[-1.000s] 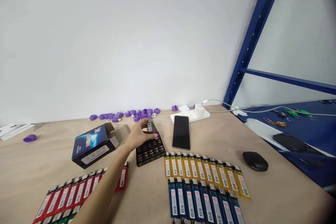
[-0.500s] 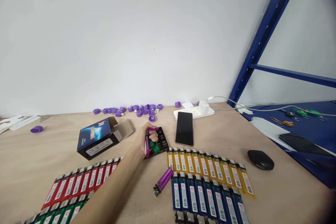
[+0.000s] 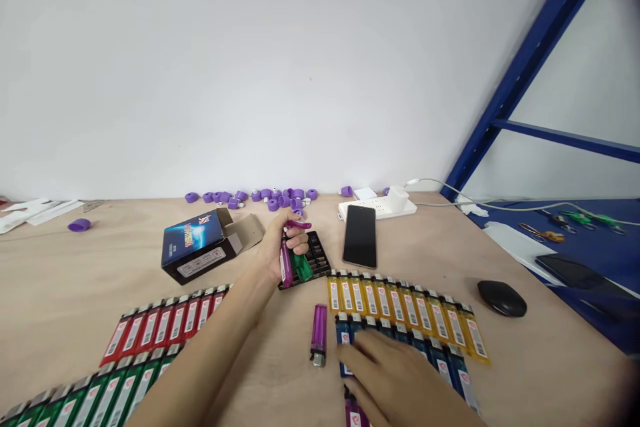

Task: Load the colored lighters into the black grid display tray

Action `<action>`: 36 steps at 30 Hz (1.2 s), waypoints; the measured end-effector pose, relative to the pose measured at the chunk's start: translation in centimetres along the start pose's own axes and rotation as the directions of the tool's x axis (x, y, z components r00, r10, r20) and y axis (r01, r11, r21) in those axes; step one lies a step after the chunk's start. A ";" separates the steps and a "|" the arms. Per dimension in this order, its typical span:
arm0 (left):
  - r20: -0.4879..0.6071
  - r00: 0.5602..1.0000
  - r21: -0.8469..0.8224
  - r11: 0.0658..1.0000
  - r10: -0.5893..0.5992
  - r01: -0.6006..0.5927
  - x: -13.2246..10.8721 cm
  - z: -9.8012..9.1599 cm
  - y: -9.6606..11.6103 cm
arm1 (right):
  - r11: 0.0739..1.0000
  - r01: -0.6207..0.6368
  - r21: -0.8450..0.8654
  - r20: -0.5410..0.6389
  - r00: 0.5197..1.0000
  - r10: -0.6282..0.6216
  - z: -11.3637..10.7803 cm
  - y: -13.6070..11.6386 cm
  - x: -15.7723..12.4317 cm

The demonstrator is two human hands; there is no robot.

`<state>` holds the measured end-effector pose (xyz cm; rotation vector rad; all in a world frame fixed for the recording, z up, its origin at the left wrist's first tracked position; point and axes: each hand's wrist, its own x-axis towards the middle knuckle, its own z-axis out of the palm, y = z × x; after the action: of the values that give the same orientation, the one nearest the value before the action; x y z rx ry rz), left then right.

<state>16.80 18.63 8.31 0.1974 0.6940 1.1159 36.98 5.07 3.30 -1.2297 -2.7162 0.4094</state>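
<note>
My left hand [image 3: 279, 250] is closed round a few lighters, purple and green, held over a black plastic tray [image 3: 314, 255]. My right hand [image 3: 395, 380] lies low near the front edge, fingers spread flat over the blue lighters [image 3: 435, 353], next to another purple lighter [image 3: 354, 412] under its wrist. A single purple lighter [image 3: 319, 335] lies loose on the table just left of that hand. A row of yellow lighters [image 3: 405, 307] sits behind the blue ones. Red lighters [image 3: 165, 323] and green lighters [image 3: 95, 397] lie in rows at the left.
An open blue and black box [image 3: 200, 252] lies left of the tray. A black phone [image 3: 360, 245], a white power strip [image 3: 380, 207] and purple caps [image 3: 260, 198] sit near the wall. A black mouse [image 3: 501, 297] is at the right, beside a blue shelf [image 3: 575, 240].
My left hand has lifted lighters out of the tray and turned them upright. One purple lighter dropped onto the table. My right hand has come into view over the blue lighters.
</note>
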 end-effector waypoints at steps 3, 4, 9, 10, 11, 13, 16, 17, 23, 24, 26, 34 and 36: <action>0.027 0.997 -0.032 0.997 0.073 -0.072 -1.6 1.1 1.1 | 0.962 0.169 -0.216 0.129 0.981 -0.143 -1.4 -0.7 4.9; 0.032 0.995 -0.044 0.995 0.097 -0.095 -2.0 1.4 1.6 | 0.941 0.211 -0.266 0.168 0.971 -0.170 -1.6 -0.9 6.2; 0.022 0.979 -0.114 0.974 0.200 -0.196 -3.3 1.8 3.5 | 0.896 0.308 -0.320 0.240 0.941 -0.238 -1.2 -1.2 9.6; 0.018 0.977 -0.127 0.970 0.213 -0.209 -3.4 1.8 3.8 | 0.893 0.324 -0.314 0.249 0.935 -0.252 -1.2 -1.1 10.0; 0.014 0.975 -0.139 0.966 0.220 -0.216 -3.4 1.8 4.0 | 0.889 0.343 -0.302 0.264 0.927 -0.267 -1.1 -1.1 10.2; 0.004 0.976 -0.157 0.964 0.219 -0.216 -3.3 1.7 4.4 | 0.889 0.369 -0.271 0.284 0.913 -0.293 -1.2 -0.9 10.6; -0.006 0.978 -0.177 0.962 0.209 -0.207 -3.3 1.9 4.6 | 0.925 0.346 -0.155 0.264 0.917 -0.299 -1.6 -0.5 11.0; -0.006 0.978 -0.184 0.961 0.207 -0.205 -3.3 1.9 4.6 | 0.946 0.306 -0.109 0.240 0.931 -0.273 -1.9 -0.3 11.1; -0.002 0.978 -0.208 0.956 0.210 -0.206 -3.8 2.1 4.9 | 1.000 0.021 0.003 0.093 0.995 -0.022 -3.1 0.9 12.3; -0.003 0.977 -0.208 0.956 0.211 -0.207 -3.9 2.1 4.9 | 1.000 0.003 0.017 0.084 0.996 -0.004 -2.9 1.1 12.6; -0.004 0.977 -0.202 0.957 0.212 -0.208 -3.9 2.1 4.9 | 0.998 -0.015 0.054 0.064 0.998 0.012 -1.9 1.1 13.1; 0.010 0.975 -0.156 0.963 0.223 -0.219 -3.7 1.9 4.6 | 0.937 0.005 0.350 -0.094 0.995 0.029 -0.7 0.8 14.3; 0.018 0.974 -0.137 0.965 0.228 -0.223 -3.7 1.9 4.5 | 0.898 -0.021 0.440 -0.150 0.984 0.097 -2.0 1.7 13.0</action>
<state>13.62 17.81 13.48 0.1828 0.5729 1.3698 30.12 16.30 4.75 -1.1567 -2.2743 0.8300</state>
